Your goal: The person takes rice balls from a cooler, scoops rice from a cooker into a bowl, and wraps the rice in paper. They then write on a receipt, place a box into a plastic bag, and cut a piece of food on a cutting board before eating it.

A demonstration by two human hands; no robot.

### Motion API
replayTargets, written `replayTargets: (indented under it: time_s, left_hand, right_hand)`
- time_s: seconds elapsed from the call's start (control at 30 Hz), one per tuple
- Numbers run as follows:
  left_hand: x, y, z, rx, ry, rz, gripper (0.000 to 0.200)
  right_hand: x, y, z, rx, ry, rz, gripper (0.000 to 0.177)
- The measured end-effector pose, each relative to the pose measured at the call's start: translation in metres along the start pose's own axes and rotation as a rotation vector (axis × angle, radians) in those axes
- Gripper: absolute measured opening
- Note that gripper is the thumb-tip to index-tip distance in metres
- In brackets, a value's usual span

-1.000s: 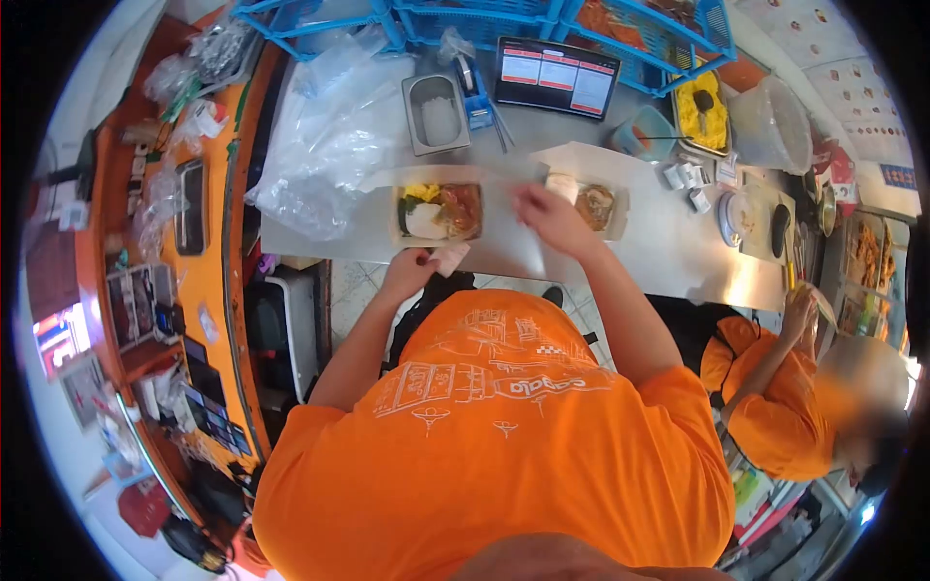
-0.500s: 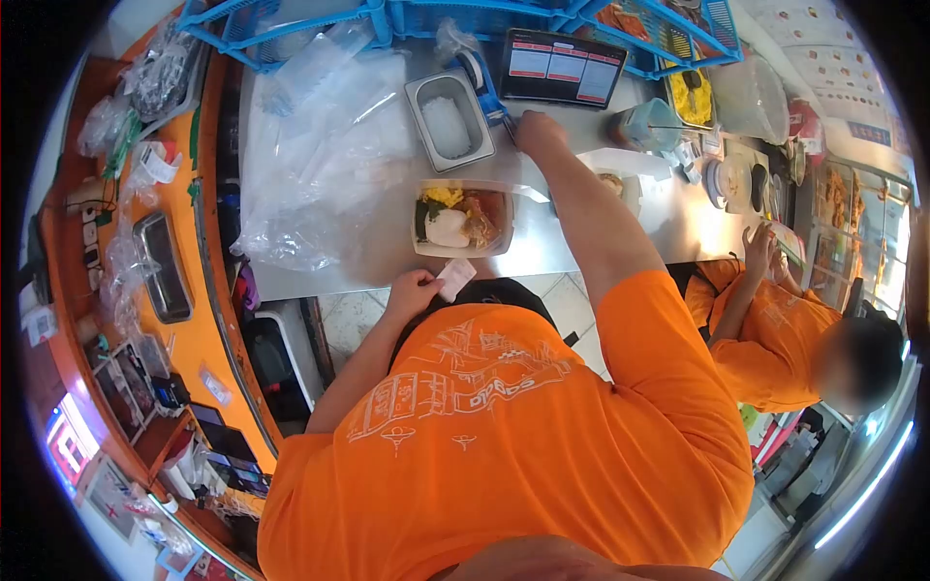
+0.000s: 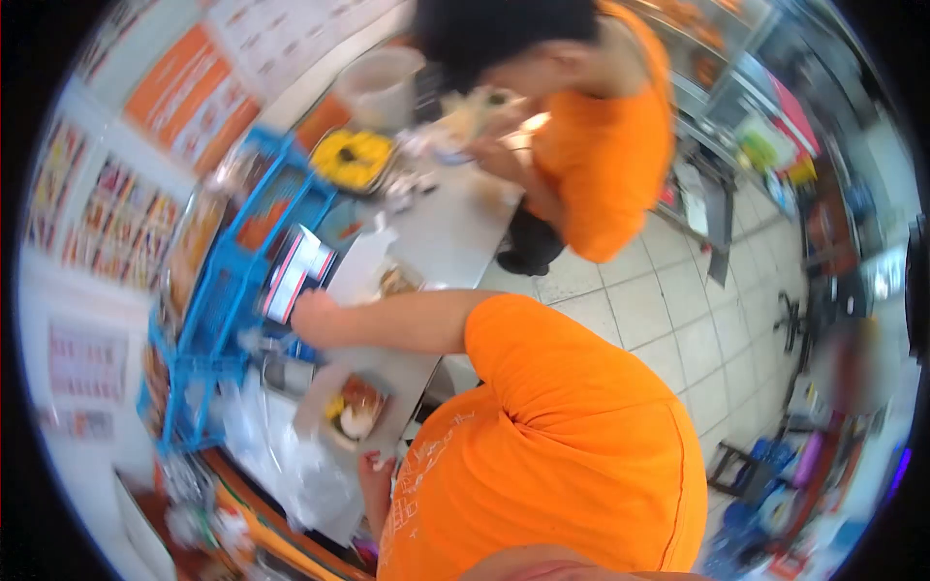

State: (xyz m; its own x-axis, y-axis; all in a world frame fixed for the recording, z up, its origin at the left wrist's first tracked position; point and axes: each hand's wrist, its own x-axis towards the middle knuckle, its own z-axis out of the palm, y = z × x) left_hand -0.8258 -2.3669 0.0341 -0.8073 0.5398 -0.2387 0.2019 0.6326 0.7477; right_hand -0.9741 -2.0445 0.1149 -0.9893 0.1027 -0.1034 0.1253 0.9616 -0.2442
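My left hand is closed on a small pale paper slip, low beside the counter edge. Above it on the counter lies an open takeout box with a white mound, yellow bits and brown-red food. My right hand reaches across the counter to the lower end of a lit tablet. Motion blurs its fingers, and I cannot see whether they touch the screen. Close below that hand are a blue tape dispenser, partly hidden, and a metal tub.
Blue crates line the back of the counter. Clear plastic bags lie at the left. A second open box and a yellow-filled tray stand farther along. A co-worker in orange leans over the counter's far end.
The view has swung right, showing more floor and the co-worker closer. My right hand has shifted from the tape dispenser toward the tablet. My left hand still holds the slip.
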Motion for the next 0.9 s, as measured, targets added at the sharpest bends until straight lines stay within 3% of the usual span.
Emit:
replayTargets:
  time_s: [0.03,0.1,0.17,0.2,0.23,0.3,0.37,0.4,0.47,0.53,0.6,0.67,0.73,0.8,0.87,0.9]
  left_hand:
    - [0.014,0.007,0.006,0.018,-0.036,0.072,0.023]
    - [0.036,0.027,0.019,-0.033,-0.320,-0.149,0.032]
    - [0.067,0.042,0.051,-0.044,-0.310,0.007,0.031]
    - [0.077,0.048,0.067,-0.091,-0.279,0.129,0.031]
    - [0.072,0.105,0.077,-0.221,-0.323,-0.025,0.025]
    - [0.084,0.153,0.104,-0.273,-0.378,0.060,0.023]
    - [0.088,0.188,0.129,-0.403,-0.447,0.096,0.027]
    - [0.087,0.203,0.142,-0.403,-0.460,0.107,0.027]
    - [0.081,0.226,0.165,-0.591,-0.569,0.062,0.032]
    - [0.065,0.250,0.180,-0.628,-0.616,0.011,0.036]
    - [0.060,0.252,0.196,-0.454,-0.630,-0.011,0.036]
    - [0.053,0.251,0.199,-0.365,-0.647,-0.046,0.031]
    - [0.050,0.253,0.197,-0.197,-0.721,-0.202,0.026]
    - [0.040,0.255,0.196,-0.315,-0.768,-0.216,0.022]
    - [0.034,0.257,0.197,-0.613,-0.680,-0.276,0.025]
    - [0.027,0.264,0.198,-0.675,-0.571,-0.287,0.028]
  right_hand:
    - [-0.043,0.018,-0.017,0.033,0.195,-0.070,0.021]
    - [-0.106,0.057,-0.018,0.166,0.307,-0.049,0.019]
    - [-0.199,0.094,-0.041,0.459,0.136,0.081,0.018]
    - [-0.239,0.112,-0.028,0.583,0.173,0.073,0.019]
    - [-0.270,0.130,-0.006,0.706,0.207,0.062,0.021]
    - [-0.311,0.158,0.042,0.907,-0.033,0.295,0.024]
    - [-0.353,0.158,0.070,1.319,0.016,0.467,0.029]
    - [-0.367,0.154,0.071,1.316,0.031,0.477,0.029]
    - [-0.389,0.144,0.074,1.707,0.066,0.636,0.027]
    - [-0.397,0.137,0.083,1.690,0.117,0.620,0.026]
    - [-0.401,0.134,0.097,1.683,0.176,0.608,0.025]
    - [-0.402,0.134,0.111,1.319,0.545,0.530,0.027]
    - [-0.404,0.132,0.114,1.285,0.586,0.500,0.026]
    - [-0.407,0.128,0.107,1.247,0.620,0.472,0.025]
    - [-0.407,0.125,0.101,1.301,0.666,0.375,0.030]
    - [-0.402,0.125,0.099,1.412,0.562,0.383,0.036]
